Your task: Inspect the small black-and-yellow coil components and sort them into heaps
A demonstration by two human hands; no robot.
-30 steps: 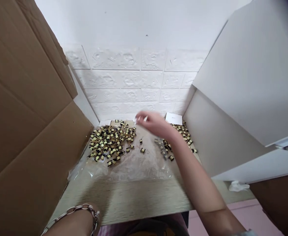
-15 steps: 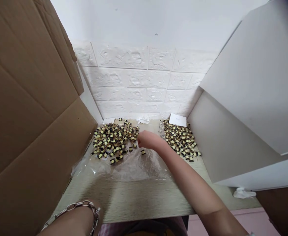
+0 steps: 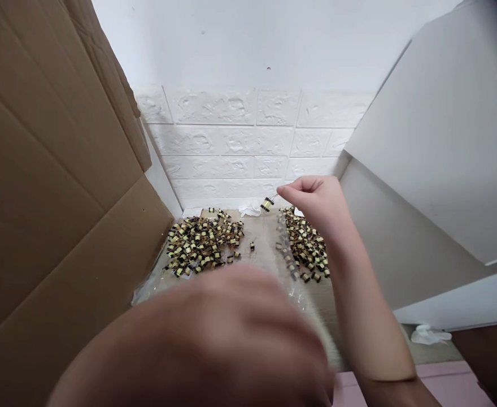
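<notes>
Hands [image 3: 314,203] between cardboard [image 3: 62,181] and white panel [image 3: 439,135], left one [image 3: 231,333] before plastic sheet [image 3: 267,249].

Your spool-like part [image 3: 266,204]: plastic-look ends, thin metal-look leads. Your sheet [image 3: 297,295]: clr plastic, glossy, wrinkled. Your tabletop [image 3: 323,308]: wood-look, matt. Cardbd [image 3: 40,169]: matt, creased. Wall [image 3: 235,135]: rough embossed brick patt. Side panel [image 3: 435,141]: smooth, matt.
</notes>
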